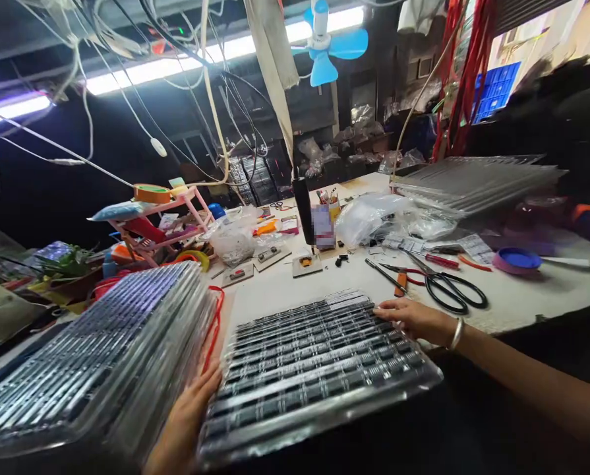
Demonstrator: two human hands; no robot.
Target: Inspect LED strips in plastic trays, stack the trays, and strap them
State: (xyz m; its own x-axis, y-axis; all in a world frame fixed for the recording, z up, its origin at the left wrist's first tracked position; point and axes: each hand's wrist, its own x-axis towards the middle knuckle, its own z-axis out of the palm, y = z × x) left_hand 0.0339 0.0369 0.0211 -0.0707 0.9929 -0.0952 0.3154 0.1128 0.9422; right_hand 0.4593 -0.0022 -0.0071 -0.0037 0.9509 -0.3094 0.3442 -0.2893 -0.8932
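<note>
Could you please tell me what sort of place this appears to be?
Probably a small assembly workshop: a ridged plastic tray is beside a stack of similar trays, large scissors lie on the white worktable, and tube lights glow overhead.

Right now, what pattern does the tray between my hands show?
The tray shows dark and silvery rows, in the head view.

tray: glossy plastic | scissor blades: smooth metal | tabletop: matt

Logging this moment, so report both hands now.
Left hand: holding the clear tray by its left edge.
Right hand: holding the clear tray near its far right corner.
</note>
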